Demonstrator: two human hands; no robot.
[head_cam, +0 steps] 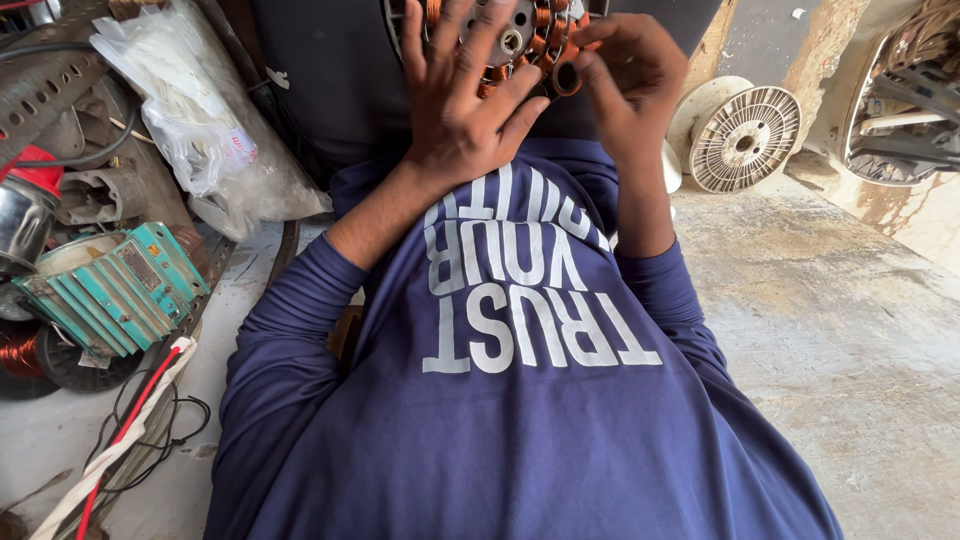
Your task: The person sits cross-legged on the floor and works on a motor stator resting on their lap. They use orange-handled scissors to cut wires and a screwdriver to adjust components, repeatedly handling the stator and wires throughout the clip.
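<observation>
- the round motor part (520, 40) with orange copper coils sat at the top middle of the view, just past the person's chest, and its upper part was cut off by the edge.
- it was flat and round like a wheel, with a grey metal hub in the middle, so it had no long side to speak of.
- the left hand (465, 105) lay flat on the front of the round motor part, fingers spread wide and pointing up, covering the left part of it.
- the right hand (625, 70) was on the right rim of it, fingers curled in and pinching at a coil there.
- i could not tell just how tight that pinch was.
- both hands touched the part, and neither one was nearer than the other.
- the person's blue long-sleeved shirt (520, 400) with white letters filled the lower part of the view.
- off to the left lay a green ribbed motor housing (115, 290), a clear plastic bag (190, 110), and red and white wires (120, 435).
- to the right stood a white empty spool (740, 135) on the rough concrete floor (850, 350).
</observation>
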